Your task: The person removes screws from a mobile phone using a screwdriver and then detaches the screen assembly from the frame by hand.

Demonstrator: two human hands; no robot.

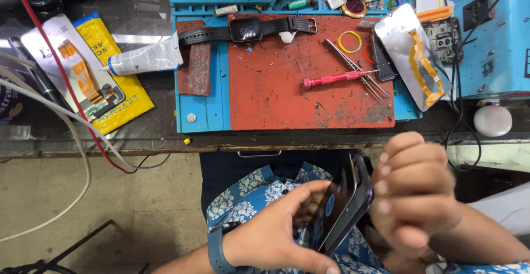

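Note:
A dark smartphone (pixel 339 208) is held on edge over my lap, below the bench's front edge. My left hand (pixel 276 235), with a blue band on its wrist, grips the phone's lower end with thumb and fingers. My right hand (pixel 411 197) wraps its curled fingers around the phone's upper right side. The phone's dark screen faces left, and a gap shows along its edge. On the bench above lie a red screwdriver (pixel 331 79) and metal tweezers (pixel 356 70) on a red work mat (pixel 276 92).
A black smartwatch (pixel 245 30) lies at the mat's far edge. A white glue tube (pixel 146 59) and a yellow packet (pixel 110 70) sit left. A display panel with orange flex cable (pixel 411 53) rests right, beside a blue box (pixel 491 36). Cables (pixel 83 136) hang off the bench's left.

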